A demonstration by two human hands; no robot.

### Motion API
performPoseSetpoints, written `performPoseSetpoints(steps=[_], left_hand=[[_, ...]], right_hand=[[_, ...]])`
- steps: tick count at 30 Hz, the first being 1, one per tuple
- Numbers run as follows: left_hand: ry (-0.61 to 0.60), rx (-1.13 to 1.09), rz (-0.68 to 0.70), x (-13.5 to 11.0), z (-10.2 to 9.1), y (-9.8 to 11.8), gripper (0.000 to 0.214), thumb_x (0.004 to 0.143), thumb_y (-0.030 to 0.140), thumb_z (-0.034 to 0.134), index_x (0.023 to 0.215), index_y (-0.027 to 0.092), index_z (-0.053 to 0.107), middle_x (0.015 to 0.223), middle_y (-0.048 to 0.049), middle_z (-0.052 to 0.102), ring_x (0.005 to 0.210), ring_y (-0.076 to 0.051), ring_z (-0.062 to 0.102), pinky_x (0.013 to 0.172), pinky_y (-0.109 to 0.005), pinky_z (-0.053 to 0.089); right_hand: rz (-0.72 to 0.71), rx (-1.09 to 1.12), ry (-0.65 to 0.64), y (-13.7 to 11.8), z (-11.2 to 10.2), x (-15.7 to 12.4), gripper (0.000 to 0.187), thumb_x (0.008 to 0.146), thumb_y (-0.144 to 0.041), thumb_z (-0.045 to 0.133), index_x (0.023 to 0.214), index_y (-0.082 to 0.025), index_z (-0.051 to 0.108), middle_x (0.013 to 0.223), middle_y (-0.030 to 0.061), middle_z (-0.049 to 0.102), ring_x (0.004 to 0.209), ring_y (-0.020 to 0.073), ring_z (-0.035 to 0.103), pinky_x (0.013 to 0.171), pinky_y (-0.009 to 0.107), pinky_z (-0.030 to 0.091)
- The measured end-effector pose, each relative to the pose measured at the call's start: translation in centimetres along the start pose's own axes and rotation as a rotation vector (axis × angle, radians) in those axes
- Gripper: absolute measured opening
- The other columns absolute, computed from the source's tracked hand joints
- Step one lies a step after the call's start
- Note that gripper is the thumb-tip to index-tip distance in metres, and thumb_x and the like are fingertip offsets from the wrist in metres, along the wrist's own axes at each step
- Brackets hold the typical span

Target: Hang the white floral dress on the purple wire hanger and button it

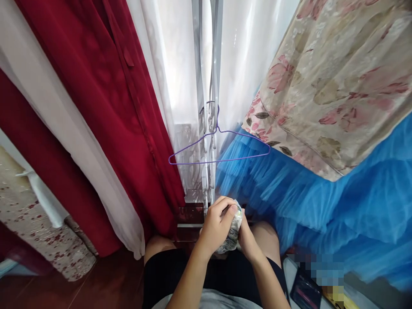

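Observation:
My left hand [215, 225] and my right hand [247, 238] are pressed together low in the middle of the view, above my knees. Both are closed around a small bundle of pale patterned cloth [234, 227], rolled or folded tight between them. Above my hands a thin purple wire hanger [219, 146] hangs empty from a grey metal window frame [209, 86].
A dark red curtain [112, 107] and a white sheer curtain [170, 64] hang at the left and centre. A floral bedcover [337, 77] with a blue tulle skirt [322, 193] fills the right. Dark wooden floor [96, 283] lies below left. A dark flat object [305, 292] lies at bottom right.

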State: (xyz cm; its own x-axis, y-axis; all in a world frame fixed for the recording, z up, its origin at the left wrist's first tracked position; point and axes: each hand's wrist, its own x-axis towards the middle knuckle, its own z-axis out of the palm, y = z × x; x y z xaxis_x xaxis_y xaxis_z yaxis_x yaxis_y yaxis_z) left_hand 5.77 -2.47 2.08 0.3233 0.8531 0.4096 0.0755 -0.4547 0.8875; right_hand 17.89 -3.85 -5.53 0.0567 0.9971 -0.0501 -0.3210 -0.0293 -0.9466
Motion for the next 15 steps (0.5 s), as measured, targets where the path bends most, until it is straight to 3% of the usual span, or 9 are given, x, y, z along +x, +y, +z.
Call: performPoseSetpoints(steps=[3, 6, 8, 11, 15], left_hand=[[0.008, 0.085, -0.058, -0.2, -1.3, -1.5, 0.03, 0.102, 0.044, 0.047, 0.091, 0.024, 0.065, 0.104, -0.0074, 0.062, 0.102, -0.023, 0.06, 0.097, -0.036, 0.046], [-0.071, 0.051, -0.188, -1.6, -3.0, -3.6, 0.038, 0.101, 0.054, 0.044, 0.095, 0.022, 0.064, 0.104, -0.0072, 0.063, 0.1, -0.023, 0.06, 0.097, -0.037, 0.047], [-0.203, -0.022, -0.323, -3.3, -4.1, -4.9, 0.052, 0.101, 0.064, 0.036, 0.107, 0.022, 0.066, 0.106, -0.0082, 0.067, 0.102, -0.024, 0.061, 0.098, -0.038, 0.048], [-0.405, -0.067, -0.383, -6.6, -5.3, -6.3, 0.065, 0.097, 0.072, 0.033, 0.118, 0.022, 0.068, 0.116, -0.0099, 0.07, 0.113, -0.028, 0.061, 0.105, -0.04, 0.045], [-0.511, 0.101, -0.373, -10.2, -7.4, -8.0, 0.046, 0.084, 0.059, 0.07, 0.117, 0.029, 0.072, 0.116, -0.0045, 0.073, 0.11, -0.03, 0.065, 0.102, -0.039, 0.047]], right_hand=[[0.163, 0.152, -0.247, 0.7, 1.3, -1.0, 0.083, 0.085, -0.089, 0.036, 0.122, -0.023, 0.072, 0.117, 0.0119, 0.074, 0.123, 0.0321, 0.062, 0.104, 0.047, 0.049], [0.22, 0.076, -0.451, 0.3, 1.3, -2.2, 0.064, 0.081, -0.073, 0.068, 0.119, -0.022, 0.073, 0.109, 0.0115, 0.076, 0.113, 0.0324, 0.067, 0.098, 0.045, 0.052], [0.213, -0.007, -0.524, -0.8, 0.7, -2.6, 0.057, 0.072, -0.055, 0.086, 0.116, -0.021, 0.074, 0.105, 0.0097, 0.076, 0.102, 0.03, 0.069, 0.093, 0.041, 0.053], [0.211, -0.066, -0.519, -3.0, -0.5, -2.7, 0.049, 0.069, -0.045, 0.09, 0.108, -0.019, 0.074, 0.097, 0.0086, 0.076, 0.089, 0.0265, 0.071, 0.085, 0.038, 0.055], [0.204, -0.069, -0.401, -6.4, -2.2, -2.1, 0.043, 0.068, -0.041, 0.089, 0.103, -0.02, 0.074, 0.09, 0.0099, 0.076, 0.082, 0.0285, 0.072, 0.078, 0.04, 0.058]])
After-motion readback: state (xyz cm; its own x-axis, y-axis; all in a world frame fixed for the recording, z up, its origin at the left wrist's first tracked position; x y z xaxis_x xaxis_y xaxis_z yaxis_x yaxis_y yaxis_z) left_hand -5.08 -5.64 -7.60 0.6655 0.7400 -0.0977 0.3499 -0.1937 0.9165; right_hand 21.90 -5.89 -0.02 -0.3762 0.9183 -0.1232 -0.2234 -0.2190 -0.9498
